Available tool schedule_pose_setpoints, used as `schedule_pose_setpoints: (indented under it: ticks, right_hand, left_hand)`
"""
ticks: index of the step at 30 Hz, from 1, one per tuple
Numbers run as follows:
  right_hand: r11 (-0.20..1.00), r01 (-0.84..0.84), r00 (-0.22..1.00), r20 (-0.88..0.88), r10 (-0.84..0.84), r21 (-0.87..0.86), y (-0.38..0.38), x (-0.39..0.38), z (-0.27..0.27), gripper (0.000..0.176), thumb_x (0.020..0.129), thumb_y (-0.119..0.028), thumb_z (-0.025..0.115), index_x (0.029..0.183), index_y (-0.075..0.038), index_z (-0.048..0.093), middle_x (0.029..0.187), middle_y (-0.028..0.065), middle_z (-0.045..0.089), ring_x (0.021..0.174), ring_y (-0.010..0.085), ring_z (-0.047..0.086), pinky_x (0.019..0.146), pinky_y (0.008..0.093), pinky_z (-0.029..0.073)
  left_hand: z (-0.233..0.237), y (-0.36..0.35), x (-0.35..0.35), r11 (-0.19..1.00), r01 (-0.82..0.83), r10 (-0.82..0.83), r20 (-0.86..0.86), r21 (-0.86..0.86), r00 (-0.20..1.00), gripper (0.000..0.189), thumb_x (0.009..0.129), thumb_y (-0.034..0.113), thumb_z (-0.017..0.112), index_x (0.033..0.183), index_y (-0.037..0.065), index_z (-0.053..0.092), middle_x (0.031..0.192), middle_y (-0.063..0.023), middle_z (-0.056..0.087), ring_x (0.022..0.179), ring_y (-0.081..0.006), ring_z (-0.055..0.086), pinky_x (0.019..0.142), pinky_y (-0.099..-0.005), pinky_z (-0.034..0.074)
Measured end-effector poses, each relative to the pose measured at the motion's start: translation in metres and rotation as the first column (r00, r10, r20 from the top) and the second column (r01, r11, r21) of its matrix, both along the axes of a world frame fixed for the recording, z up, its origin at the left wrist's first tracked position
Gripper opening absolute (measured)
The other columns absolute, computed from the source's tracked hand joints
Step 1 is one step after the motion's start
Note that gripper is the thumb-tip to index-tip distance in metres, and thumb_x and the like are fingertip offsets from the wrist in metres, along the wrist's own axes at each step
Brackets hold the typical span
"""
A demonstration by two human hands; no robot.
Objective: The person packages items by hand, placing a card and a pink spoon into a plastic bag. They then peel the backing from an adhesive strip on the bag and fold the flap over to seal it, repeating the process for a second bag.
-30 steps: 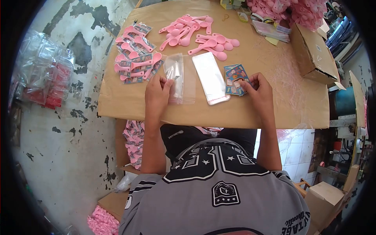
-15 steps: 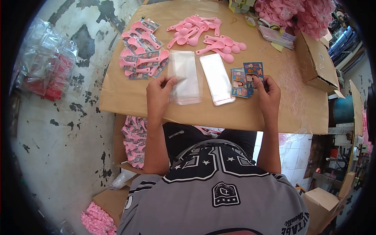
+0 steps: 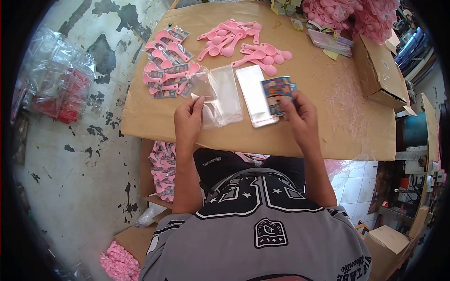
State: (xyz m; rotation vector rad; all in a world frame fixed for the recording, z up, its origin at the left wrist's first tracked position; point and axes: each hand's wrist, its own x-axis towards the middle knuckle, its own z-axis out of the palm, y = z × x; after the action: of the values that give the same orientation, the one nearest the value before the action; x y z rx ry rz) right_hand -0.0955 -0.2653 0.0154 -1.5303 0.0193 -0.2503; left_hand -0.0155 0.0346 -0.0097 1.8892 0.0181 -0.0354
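Observation:
My left hand (image 3: 189, 117) pinches the edge of a clear plastic bag (image 3: 202, 89), lifted off other clear bags (image 3: 227, 96) on the brown-covered table. Between thumb and fingers my right hand (image 3: 300, 114) holds a blue printed card (image 3: 275, 91), which hangs over the right edge of a white stack of bags (image 3: 254, 93). Part of the remaining card stack (image 3: 293, 87) shows behind it. Pink spoons laid on printed cards (image 3: 166, 72) are left of the bags. Loose pink spoons (image 3: 229, 37) lie beyond the bags.
A cardboard box (image 3: 382, 75) stands at the table's right side, with bagged pink spoons (image 3: 351, 16) behind it. Plastic strands (image 3: 347, 103) lie on the right of the table (image 3: 154, 124). Below the left edge, an open box holds packed spoons (image 3: 161, 171).
My right hand has moved left with the card, towards the white stack. My left hand has raised a bag, which now stands apart to the left of the others.

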Motion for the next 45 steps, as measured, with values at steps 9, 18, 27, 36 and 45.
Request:
schedule_pose_setpoints:
  ticks: [9, 18, 27, 36, 45]
  right_hand:
    - [0.842, -0.224, 0.974, -0.093, 0.205, -0.492, 0.079, 0.033, -0.006, 0.026, 0.104, -0.025, 0.061, 0.099, 0.000, 0.060, 0.082, 0.0278, 0.068, 0.080, 0.0490, 0.066, 0.070, 0.0529, 0.049]
    - [0.931, -0.115, 0.993, -0.025, 0.114, -0.347, 0.070, 0.022, 0.000, 0.022, 0.102, -0.020, 0.065, 0.110, 0.001, 0.064, 0.077, 0.0175, 0.068, 0.065, 0.0217, 0.064, 0.062, 0.0384, 0.048]
    - [0.969, -0.245, 0.951, -0.190, 0.244, 0.018, 0.035, -0.007, 0.009, 0.023, 0.103, -0.018, 0.069, 0.115, 0.002, 0.066, 0.097, 0.0020, 0.071, 0.085, 0.0043, 0.062, 0.073, 0.0216, 0.049]
    - [0.990, -0.054, 0.990, -0.125, 0.070, 0.128, 0.038, -0.010, -0.004, 0.022, 0.102, -0.016, 0.071, 0.114, 0.001, 0.065, 0.089, 0.0008, 0.070, 0.071, 0.0026, 0.059, 0.061, 0.0206, 0.046]
    - [0.960, -0.275, 0.942, -0.186, 0.279, 0.050, 0.017, -0.011, 0.001, 0.021, 0.101, -0.013, 0.072, 0.115, 0.002, 0.067, 0.088, -0.0004, 0.069, 0.070, 0.0048, 0.061, 0.061, 0.0211, 0.047]
  left_hand:
    - [-0.021, 0.002, 0.005, 0.992, -0.027, -0.001, 0.230, 0.122, 0.973, 0.027, 0.106, 0.026, 0.065, 0.111, 0.003, 0.079, 0.070, 0.0053, 0.056, 0.062, -0.0056, 0.046, 0.057, -0.0258, 0.039]
    - [0.012, 0.014, -0.008, 0.690, -0.161, 0.201, -0.027, -0.705, 0.979, 0.023, 0.109, 0.024, 0.061, 0.118, 0.004, 0.066, 0.094, -0.0065, 0.075, 0.076, -0.0147, 0.072, 0.067, -0.0239, 0.058]
    - [-0.001, -0.050, -0.023, 0.474, -0.044, -0.060, -0.083, -0.879, 0.995, 0.027, 0.103, 0.011, 0.068, 0.128, 0.003, 0.063, 0.127, -0.0153, 0.071, 0.116, -0.0237, 0.071, 0.098, -0.0328, 0.061]
    - [0.015, -0.093, -0.033, 0.358, -0.072, -0.068, -0.103, -0.931, 0.992, 0.026, 0.104, 0.011, 0.067, 0.126, 0.000, 0.060, 0.130, -0.0211, 0.069, 0.117, -0.0256, 0.071, 0.099, -0.0369, 0.061]
    - [0.030, -0.108, -0.043, 0.423, 0.040, -0.141, -0.022, -0.905, 0.990, 0.032, 0.104, 0.010, 0.065, 0.133, -0.001, 0.057, 0.128, -0.0183, 0.070, 0.114, -0.0227, 0.071, 0.098, -0.0364, 0.061]
